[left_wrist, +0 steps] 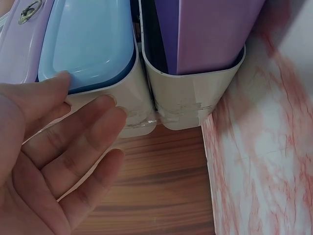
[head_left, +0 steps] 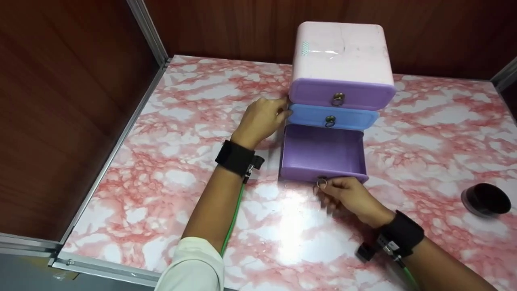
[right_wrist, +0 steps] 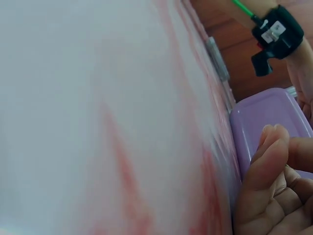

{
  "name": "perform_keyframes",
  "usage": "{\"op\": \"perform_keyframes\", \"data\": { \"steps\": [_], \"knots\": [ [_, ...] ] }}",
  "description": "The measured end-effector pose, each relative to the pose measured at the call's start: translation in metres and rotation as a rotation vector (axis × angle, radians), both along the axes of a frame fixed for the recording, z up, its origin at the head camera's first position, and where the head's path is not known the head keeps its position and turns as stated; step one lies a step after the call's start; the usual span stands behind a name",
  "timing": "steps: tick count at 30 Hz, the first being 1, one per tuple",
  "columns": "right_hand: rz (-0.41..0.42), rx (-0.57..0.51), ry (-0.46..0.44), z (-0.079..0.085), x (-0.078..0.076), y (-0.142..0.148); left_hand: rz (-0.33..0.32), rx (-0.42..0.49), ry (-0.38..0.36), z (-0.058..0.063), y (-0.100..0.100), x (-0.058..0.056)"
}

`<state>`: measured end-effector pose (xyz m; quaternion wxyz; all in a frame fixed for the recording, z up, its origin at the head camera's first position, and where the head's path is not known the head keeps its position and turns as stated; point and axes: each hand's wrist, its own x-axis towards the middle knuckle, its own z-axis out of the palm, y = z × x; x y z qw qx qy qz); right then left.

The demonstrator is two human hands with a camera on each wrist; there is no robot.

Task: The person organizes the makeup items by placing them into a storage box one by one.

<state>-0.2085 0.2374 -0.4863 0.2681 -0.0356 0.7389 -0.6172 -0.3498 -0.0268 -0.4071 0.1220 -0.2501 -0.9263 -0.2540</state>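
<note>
A small cabinet (head_left: 343,50) with a pale pink top stands at the back of the table. Its bottom purple drawer (head_left: 323,149) is pulled out, and nothing lies inside. My right hand (head_left: 349,198) pinches the ring pull (head_left: 322,183) on that drawer's front between thumb and finger. In the left wrist view, my left hand (left_wrist: 63,152) is at the cabinet's side, fingers nearly straight, thumb tip at the edge of the blue drawer (left_wrist: 93,41). The blue drawer and the top purple drawer (head_left: 313,93) are pushed in, each with a ring pull.
A dark round cup (head_left: 486,199) stands at the right of the marbled red-and-white table (head_left: 169,178). Brown wooden panels (head_left: 226,28) rise behind and on the left, with metal framing along the table's edge.
</note>
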Motion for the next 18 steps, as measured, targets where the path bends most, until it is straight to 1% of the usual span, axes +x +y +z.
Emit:
{"op": "perform_keyframes", "data": {
  "steps": [8, 12, 18],
  "knots": [
    [-0.005, 0.020, 0.013, -0.001, 0.016, 0.002, -0.006, 0.001, -0.007, 0.000, 0.001, 0.000],
    [-0.015, 0.016, 0.018, -0.002, 0.021, 0.000, -0.010, 0.000, 0.001, 0.000, 0.000, 0.000],
    [0.006, 0.056, 0.074, -0.002, 0.024, -0.004, -0.008, -0.004, 0.010, 0.000, 0.000, 0.000]
  ]
}}
